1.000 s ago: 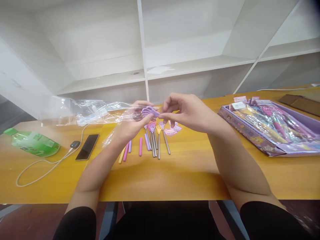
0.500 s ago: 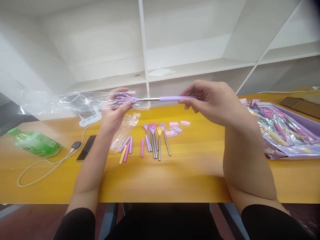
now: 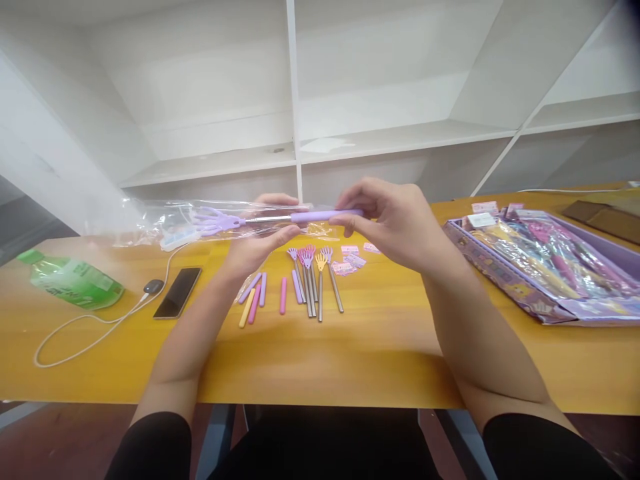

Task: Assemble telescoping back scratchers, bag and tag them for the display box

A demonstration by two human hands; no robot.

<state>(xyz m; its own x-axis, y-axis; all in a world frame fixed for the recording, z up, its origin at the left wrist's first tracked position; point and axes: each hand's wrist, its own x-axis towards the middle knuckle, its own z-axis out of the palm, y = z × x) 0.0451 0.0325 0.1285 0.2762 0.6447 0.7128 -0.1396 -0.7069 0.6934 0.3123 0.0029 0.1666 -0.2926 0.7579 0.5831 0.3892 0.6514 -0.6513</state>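
My right hand (image 3: 387, 223) pinches the end of the purple handle of a hand-shaped scratcher (image 3: 315, 216). The scratcher's purple head and metal rod lie inside a long clear plastic bag (image 3: 145, 217) pointing left. My left hand (image 3: 260, 247) is closed round the bag near its opening, thumb in front and fingers behind the rod. Below on the table are several scratchers with metal rods (image 3: 320, 287) and purple, pink and yellow heads. Loose coloured handle sleeves (image 3: 283, 295) lie to their left, and small pink cards (image 3: 353, 261) to their right.
On the right stands a purple patterned box (image 3: 520, 290) of bagged scratchers. At the left lie a green bottle (image 3: 75, 280), a black phone (image 3: 178, 293) and a white cable (image 3: 85, 321). White shelving (image 3: 370, 145) rises behind the wooden table (image 3: 330, 367).
The scratcher has slid further left into the bag, its head now well past my left hand. My right hand has moved left with the handle, closer to my left hand.
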